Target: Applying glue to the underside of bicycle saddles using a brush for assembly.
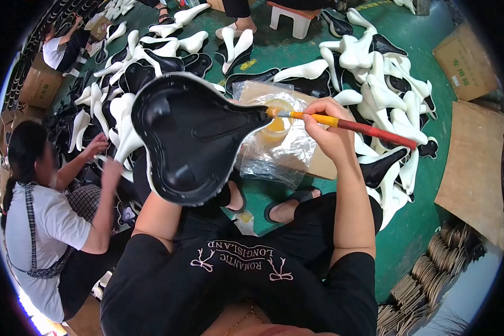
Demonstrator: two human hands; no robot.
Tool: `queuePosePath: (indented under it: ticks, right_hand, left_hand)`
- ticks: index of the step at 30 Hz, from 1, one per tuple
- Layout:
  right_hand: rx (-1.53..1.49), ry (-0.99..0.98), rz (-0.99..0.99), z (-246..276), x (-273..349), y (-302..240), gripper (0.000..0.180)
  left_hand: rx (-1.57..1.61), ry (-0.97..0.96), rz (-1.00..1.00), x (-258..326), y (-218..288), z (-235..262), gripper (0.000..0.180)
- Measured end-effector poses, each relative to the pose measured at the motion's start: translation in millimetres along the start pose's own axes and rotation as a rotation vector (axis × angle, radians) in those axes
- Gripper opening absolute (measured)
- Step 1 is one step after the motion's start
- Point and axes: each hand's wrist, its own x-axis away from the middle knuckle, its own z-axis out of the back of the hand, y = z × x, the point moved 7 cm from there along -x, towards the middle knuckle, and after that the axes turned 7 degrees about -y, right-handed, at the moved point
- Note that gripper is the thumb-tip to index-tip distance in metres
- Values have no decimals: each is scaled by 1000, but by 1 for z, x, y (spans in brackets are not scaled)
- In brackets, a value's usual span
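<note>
Head view: your left hand is hidden beneath the black bicycle saddle shell (190, 140), which it props up with the underside facing you and the nose pointing right; how that hand grips cannot be told, only that your left forearm rises under the wide rear end. Your right hand (327, 131) is closed around a brush (347, 124) with an orange-and-red handle, wrist bent inward, bristles touching the nose tip of the shell. Just behind the bristles, a small cup of yellowish glue (277, 120) sits on crinkled clear plastic sheet (283, 151) over a cardboard piece. Progress, as a judgement: glue work looks begun at the nose; the rest of the shell's rim shows no clear wet sheen, so most seems left. On the green floor (431, 224), piles of white and black saddle parts (386, 73) lie around. At left, another person in a white shirt (33, 235) handles parts with both hands.
</note>
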Motion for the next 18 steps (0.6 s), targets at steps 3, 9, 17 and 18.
queuePosePath:
  ticks: [3,9,17,18]
  right_hand:
    - [26,8,-84,4,0,2,11]
    - [-498,123,-343,8,8,24,8]
    - [-476,-230,-334,-16,13,3,6]
    - [-473,-237,-323,-12,14,2,7]
  left_hand:
    - [-470,-127,-288,-15,3,0,35]
    - [-1044,-330,-615,-19,2,-29,39]
    - [-1066,-360,-551,-22,8,-37,42]
    - [-1037,-321,-532,-25,9,-40,42]
